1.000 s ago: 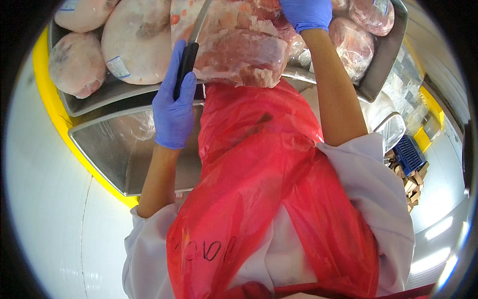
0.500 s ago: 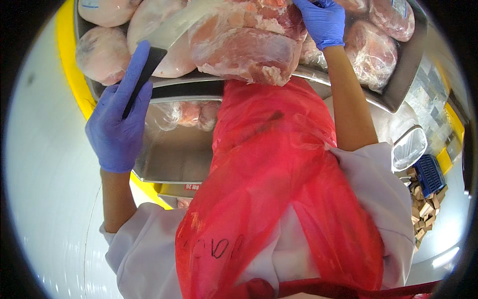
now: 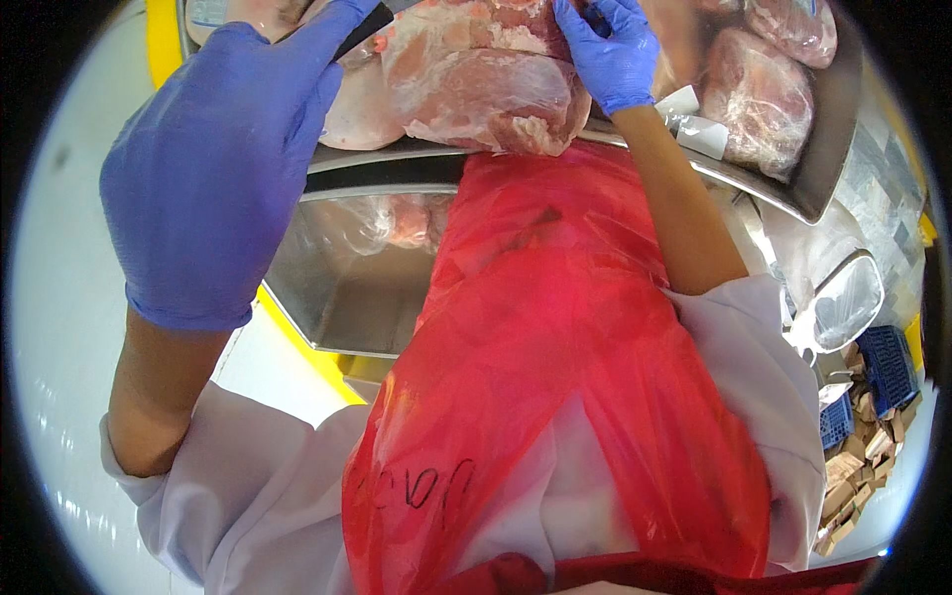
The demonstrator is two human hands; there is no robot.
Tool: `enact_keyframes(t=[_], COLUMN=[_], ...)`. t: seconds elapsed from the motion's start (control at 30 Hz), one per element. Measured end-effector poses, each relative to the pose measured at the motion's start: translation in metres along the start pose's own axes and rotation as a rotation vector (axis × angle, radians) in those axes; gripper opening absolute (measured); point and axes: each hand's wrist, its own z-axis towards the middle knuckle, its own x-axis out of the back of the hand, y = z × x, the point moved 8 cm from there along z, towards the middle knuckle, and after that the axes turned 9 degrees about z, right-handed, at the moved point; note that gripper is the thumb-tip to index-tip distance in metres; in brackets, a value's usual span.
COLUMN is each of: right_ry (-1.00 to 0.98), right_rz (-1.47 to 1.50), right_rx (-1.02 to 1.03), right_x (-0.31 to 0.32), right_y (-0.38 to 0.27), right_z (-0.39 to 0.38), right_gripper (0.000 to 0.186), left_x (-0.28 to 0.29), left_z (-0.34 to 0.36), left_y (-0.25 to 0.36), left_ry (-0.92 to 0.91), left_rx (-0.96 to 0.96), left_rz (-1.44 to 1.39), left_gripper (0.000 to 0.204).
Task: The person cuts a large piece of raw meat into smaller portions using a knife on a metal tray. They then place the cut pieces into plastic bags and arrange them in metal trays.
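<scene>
My left hand [image 3: 213, 178], in a blue glove, is raised at the upper left and closed round the black handle of a knife [image 3: 365, 32]. Most of the blade is hidden or beyond the upper edge. To its right lies a large raw piece of meat [image 3: 491, 99], pinkish with pale fat, at the near rim of a metal tray [image 3: 754, 190]. My right hand [image 3: 615, 64], also gloved in blue, has its fingers bent against the meat's far right end. Its fingertips are partly cut off by the upper edge.
Plastic-wrapped meat pieces [image 3: 759, 99] fill the tray's right side, beside a white label [image 3: 702, 136]. Below the tray is a second metal tray [image 3: 347, 283] holding wrapped meat. Blue crates [image 3: 886, 367] and brown cardboard-like pieces [image 3: 863, 476] lie at the lower right.
My left hand has risen and come closer to the view with the knife, whose blade no longer shows clearly. My right hand has shifted slightly left and down. A white label now shows beside it.
</scene>
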Motion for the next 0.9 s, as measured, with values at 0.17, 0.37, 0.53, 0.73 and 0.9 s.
enact_keyframes(t=[0.17,0.37,0.53,0.73,0.9], right_ry=[-0.064,0.014,-0.041,0.120,0.187], right_rz=[-0.136,0.167,0.005,-0.028,0.017], right_rx=[0.364,0.742,0.727,0.959,0.953], right_x=[0.012,-0.028,-0.047,-0.053,-0.065], right_y=[-0.041,-0.119,-0.156,-0.175,-0.207], right_z=[-0.015,-0.038,-0.052,-0.038,-0.048], right_gripper=[0.036,0.052,0.039,0.031,0.009], left_x=[0.009,0.016,-0.008,-0.001,0.021], left_z=[-0.001,0.001,-0.022,0.003,-0.009], left_y=[-0.001,0.005,0.002,0.016,-0.001], left_ry=[-0.038,0.288,0.718,1.109,1.122], left_rx=[0.083,-0.023,0.161,-0.022,-0.177], left_rz=[-0.088,-0.447,-0.973,-1.292,-1.605], left_gripper=[0.037,0.034,0.024,0.046,0.065])
